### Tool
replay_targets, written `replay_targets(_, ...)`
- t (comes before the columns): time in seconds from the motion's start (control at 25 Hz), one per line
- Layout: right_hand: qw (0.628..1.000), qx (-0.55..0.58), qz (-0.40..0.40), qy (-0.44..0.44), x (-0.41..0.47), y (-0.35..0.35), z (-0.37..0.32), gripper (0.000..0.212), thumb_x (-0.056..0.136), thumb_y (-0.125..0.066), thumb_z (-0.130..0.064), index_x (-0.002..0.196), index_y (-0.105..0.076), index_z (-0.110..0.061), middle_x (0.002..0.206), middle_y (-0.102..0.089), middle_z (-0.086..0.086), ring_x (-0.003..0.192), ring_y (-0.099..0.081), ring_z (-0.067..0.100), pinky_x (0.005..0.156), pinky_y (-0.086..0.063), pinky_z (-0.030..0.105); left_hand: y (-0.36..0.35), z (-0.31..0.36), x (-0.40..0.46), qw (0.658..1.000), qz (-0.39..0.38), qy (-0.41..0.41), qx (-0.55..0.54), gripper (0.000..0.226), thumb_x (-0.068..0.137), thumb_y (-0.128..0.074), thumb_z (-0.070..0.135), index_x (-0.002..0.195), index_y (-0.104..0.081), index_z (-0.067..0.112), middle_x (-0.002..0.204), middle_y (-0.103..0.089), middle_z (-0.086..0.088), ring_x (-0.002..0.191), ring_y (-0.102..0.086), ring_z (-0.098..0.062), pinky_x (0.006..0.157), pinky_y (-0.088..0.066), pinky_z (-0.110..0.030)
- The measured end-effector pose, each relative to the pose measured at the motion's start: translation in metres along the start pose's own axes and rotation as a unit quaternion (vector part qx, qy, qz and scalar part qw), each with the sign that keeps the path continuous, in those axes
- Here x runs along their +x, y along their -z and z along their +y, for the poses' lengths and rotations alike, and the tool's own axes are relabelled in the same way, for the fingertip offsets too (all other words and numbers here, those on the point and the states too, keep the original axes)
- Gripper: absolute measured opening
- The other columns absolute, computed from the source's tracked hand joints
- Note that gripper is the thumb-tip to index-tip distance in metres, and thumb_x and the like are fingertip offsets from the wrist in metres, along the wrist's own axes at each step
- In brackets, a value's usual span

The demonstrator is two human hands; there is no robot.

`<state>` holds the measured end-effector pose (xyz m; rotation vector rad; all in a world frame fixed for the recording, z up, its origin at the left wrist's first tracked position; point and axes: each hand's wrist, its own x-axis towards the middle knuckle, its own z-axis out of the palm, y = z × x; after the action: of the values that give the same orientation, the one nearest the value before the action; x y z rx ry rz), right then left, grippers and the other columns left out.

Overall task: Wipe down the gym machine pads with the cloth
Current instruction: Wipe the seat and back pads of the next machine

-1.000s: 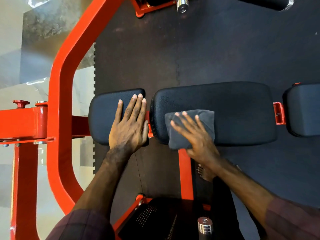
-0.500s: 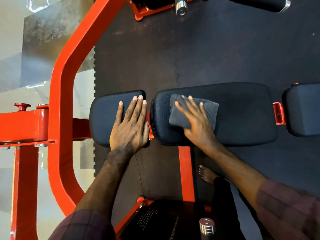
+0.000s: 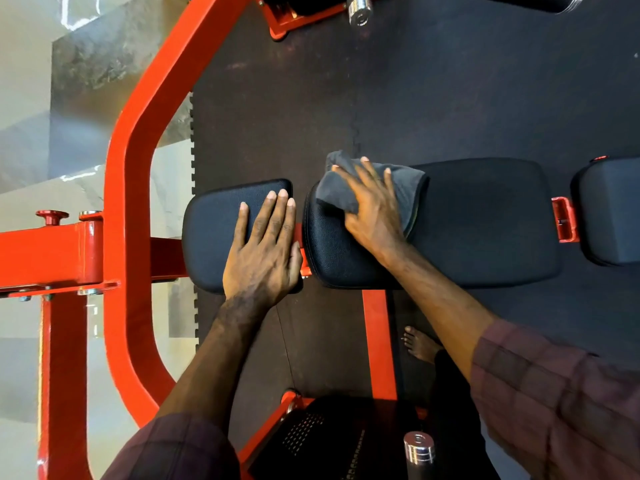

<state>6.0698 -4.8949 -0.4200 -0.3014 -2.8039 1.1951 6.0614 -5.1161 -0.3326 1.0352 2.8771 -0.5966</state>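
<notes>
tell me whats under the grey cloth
The far left corner of the middle pad lies under the grey cloth, which the right hand presses flat. The covered pad surface cannot be seen.

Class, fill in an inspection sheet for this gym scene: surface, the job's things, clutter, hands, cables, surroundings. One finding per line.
Surface: black rubber floor mat, its toothed edge meeting pale tile at the left.
Job's things: grey cloth bunched on the far left corner of the middle pad; small pad at its left; a third pad at the right edge.
Clutter: nothing seen.
Hands: left hand lies flat on the small pad; right hand presses the cloth with spread fingers.
Cables: nothing seen.
Surroundings: red machine frame, chrome pegs, a bare foot on the mat.
</notes>
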Motion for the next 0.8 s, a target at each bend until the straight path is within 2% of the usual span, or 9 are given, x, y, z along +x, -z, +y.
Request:
replay_targets(0.12,0.988,0.004,-0.075,0.135,-0.023,0.005,0.009,0.101,0.067,-0.060,0.001,0.162,-0.039,-0.025,0.173,-0.027,0.002,0.163,-0.011,0.022,0.131,-0.007,0.057,0.001,-0.001,-0.001,1.000,-0.002,0.000,0.001,0.073,0.109,-0.030,0.041,0.169,-0.008,0.007,0.178,-0.005,-0.009,0.165,0.001,-0.022,0.131,-0.009,-0.058)
replay_targets(0.2,0.979,-0.005,-0.108,0.174,-0.050,0.021,0.048,0.107,0.062,-0.058,0.003,0.163,-0.036,-0.026,0.175,-0.020,0.000,0.163,-0.007,0.021,0.131,-0.007,0.057,0.002,-0.001,-0.002,1.000,-0.004,-0.001,-0.001,0.073,0.109,-0.030,0.041,0.169,-0.008,0.007,0.178,-0.005,-0.009,0.165,0.000,-0.022,0.131,-0.009,-0.058)
replay_targets(0.28,0.993,-0.001,-0.074,0.097,-0.045,0.026,0.071,0.108,0.062,-0.062,0.008,0.162,-0.039,-0.026,0.173,-0.025,0.002,0.163,-0.013,0.024,0.130,-0.010,0.059,0.001,-0.001,-0.001,1.000,-0.002,0.001,-0.001,0.073,0.109,-0.030,0.041,0.169,-0.008,0.007,0.178,-0.006,-0.009,0.165,0.000,-0.022,0.131,-0.009,-0.058)
replay_targets(0.36,0.999,0.001,-0.026,-0.018,-0.018,0.017,0.056,0.100,0.067,-0.063,0.007,0.159,-0.044,-0.025,0.170,-0.034,0.006,0.161,-0.021,0.028,0.129,-0.012,0.060,0.001,-0.001,-0.001,1.000,-0.002,0.001,-0.001,0.073,0.109,-0.030,0.041,0.169,-0.008,0.007,0.178,-0.006,-0.009,0.165,0.000,-0.022,0.131,-0.010,-0.058)
replay_targets(0.4,0.999,0.004,-0.016,-0.044,-0.006,0.013,0.042,0.097,0.069,-0.063,0.005,0.159,-0.045,-0.024,0.168,-0.036,0.008,0.160,-0.023,0.030,0.129,-0.013,0.060,0.001,-0.001,-0.001,1.000,-0.002,-0.002,0.000,0.073,0.109,-0.030,0.041,0.169,-0.008,0.007,0.178,-0.006,-0.009,0.165,0.000,-0.022,0.131,-0.010,-0.058)
replay_targets(0.48,0.999,0.019,-0.038,0.000,-0.008,0.008,0.024,0.098,0.067,-0.060,0.000,0.160,-0.043,-0.025,0.170,-0.034,0.007,0.162,-0.019,0.028,0.130,-0.010,0.059,0.003,-0.001,-0.001,1.000,-0.003,-0.002,0.000,0.073,0.109,-0.030,0.042,0.169,-0.008,0.007,0.178,-0.006,-0.009,0.165,0.000,-0.022,0.131,-0.010,-0.058)
replay_targets(0.6,0.989,0.017,-0.090,0.119,-0.060,0.014,0.054,0.109,0.059,-0.057,0.000,0.163,-0.036,-0.026,0.174,-0.021,0.001,0.163,-0.010,0.023,0.130,-0.009,0.060,0.002,-0.001,-0.002,1.000,-0.002,-0.001,-0.003,0.073,0.108,-0.029,0.042,0.169,-0.009,0.007,0.178,-0.006,-0.009,0.165,0.000,-0.022,0.131,-0.009,-0.058)
replay_targets(0.68,0.995,0.019,-0.057,0.080,-0.061,0.020,0.074,0.107,0.061,-0.059,0.005,0.162,-0.039,-0.025,0.172,-0.027,0.003,0.162,-0.016,0.026,0.128,-0.014,0.064,0.001,-0.001,-0.002,1.000,0.000,0.002,-0.001,0.072,0.108,-0.028,0.042,0.169,-0.010,0.007,0.178,-0.007,-0.009,0.165,0.000,-0.022,0.131,-0.009,-0.058)
replay_targets(0.8,0.997,0.023,-0.005,-0.069,-0.023,0.013,0.046,0.100,0.067,-0.060,0.007,0.159,-0.043,-0.027,0.169,-0.036,0.005,0.161,-0.021,0.028,0.129,-0.013,0.061,0.000,-0.001,-0.002,1.000,0.010,0.000,-0.002,0.072,0.109,-0.028,0.042,0.169,-0.011,0.007,0.178,-0.009,-0.009,0.165,-0.002,-0.022,0.131,-0.010,-0.058)
